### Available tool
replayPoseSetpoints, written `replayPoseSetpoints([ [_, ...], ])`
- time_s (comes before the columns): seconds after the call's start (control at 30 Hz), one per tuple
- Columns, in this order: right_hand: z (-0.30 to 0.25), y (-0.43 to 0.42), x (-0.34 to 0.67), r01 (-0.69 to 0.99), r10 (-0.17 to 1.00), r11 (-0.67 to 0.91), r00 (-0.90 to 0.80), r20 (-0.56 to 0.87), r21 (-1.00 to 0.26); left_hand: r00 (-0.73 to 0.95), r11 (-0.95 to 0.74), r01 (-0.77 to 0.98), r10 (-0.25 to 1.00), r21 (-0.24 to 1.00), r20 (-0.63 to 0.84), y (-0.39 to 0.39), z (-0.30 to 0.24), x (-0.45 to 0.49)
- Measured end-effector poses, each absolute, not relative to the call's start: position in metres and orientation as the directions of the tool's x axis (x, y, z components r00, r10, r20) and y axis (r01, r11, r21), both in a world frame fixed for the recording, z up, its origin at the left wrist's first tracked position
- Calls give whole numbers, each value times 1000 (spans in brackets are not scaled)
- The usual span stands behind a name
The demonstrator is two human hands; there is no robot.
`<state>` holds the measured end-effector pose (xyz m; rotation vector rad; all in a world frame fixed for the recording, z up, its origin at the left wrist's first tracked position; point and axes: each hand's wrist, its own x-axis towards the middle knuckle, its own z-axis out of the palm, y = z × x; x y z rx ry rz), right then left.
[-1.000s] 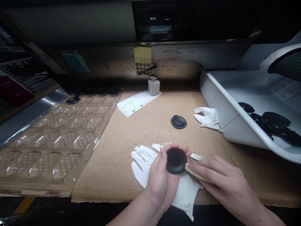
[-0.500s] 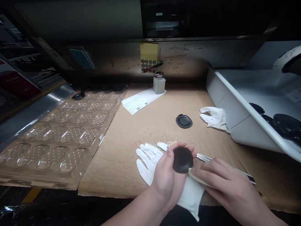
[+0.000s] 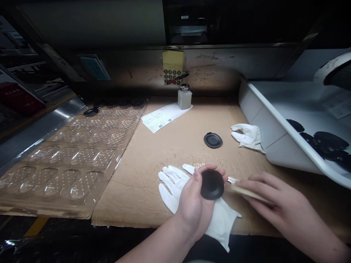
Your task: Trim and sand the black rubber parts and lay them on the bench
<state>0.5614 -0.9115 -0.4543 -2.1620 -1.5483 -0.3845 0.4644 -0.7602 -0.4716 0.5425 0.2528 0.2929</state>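
My left hand [image 3: 194, 197], palm up, grips a rounded black plastic cover [image 3: 212, 185] by its edges. Just right of it, my right hand [image 3: 274, 201] pinches a thin cream-coloured strip [image 3: 252, 192], whose exact kind I cannot make out; that hand is slightly blurred. The strip's tip is apart from the cover. Beneath my left hand lies a white glove [image 3: 171, 186], partly hidden by the wrist. A silvery metal tool [image 3: 232, 179] shows between the hands, mostly covered. Farther back, a second black cover [image 3: 213, 140] rests on the cardboard.
Clear plastic blister trays [image 3: 76, 153] lie at left, with several black pieces along the far edge. A white bin [image 3: 270, 113] holding black parts stands at right, beside another white glove [image 3: 248, 137]. A pump bottle [image 3: 185, 98] stands on printed paper [image 3: 157, 119] atop the cardboard sheet [image 3: 126, 197].
My right hand has moved right with the cream strip, away from the black cover's edge. My left hand keeps hold of the cover in nearly the same spot.
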Motion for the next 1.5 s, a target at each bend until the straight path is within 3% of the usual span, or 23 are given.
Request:
replayPoseSetpoints([
  [0.23,-436,-889,557,954,897,-57,178,405,-294,948,734,-185,310,654,-79,-762,-469,461],
  [0.5,-458,-869,543,913,817,-10,243,522,-409,947,734,-161,302,660,-106,-760,-469,463],
  [0.57,-458,-871,542,899,742,-73,339,579,-432,946,769,-170,303,616,-117,-760,-469,463],
  [0.67,-454,-880,545,823,453,-328,568,687,-464,942,815,-177,303,552,-146,-760,-469,464],
  [0.73,-452,-885,544,787,345,-440,593,727,-433,938,828,-181,308,531,-159,-760,-469,464],
  [0.93,-460,-874,525,921,535,-279,385,752,-273,945,848,-177,288,499,-154,-760,-469,462],
  [1.03,-467,-857,520,945,553,-237,323,768,-227,948,858,-172,279,483,-157,-760,-470,463],
  [1.17,-470,-836,523,945,543,-300,279,792,-128,929,856,-225,332,466,-162,-759,-470,466],
  [1.33,-468,-829,523,935,506,-308,316,803,-175,929,859,-219,329,463,-169,-760,-469,465],
  [1.5,-467,-839,524,945,555,-274,308,772,-180,925,880,-185,306,437,-224,-760,-469,464],
])
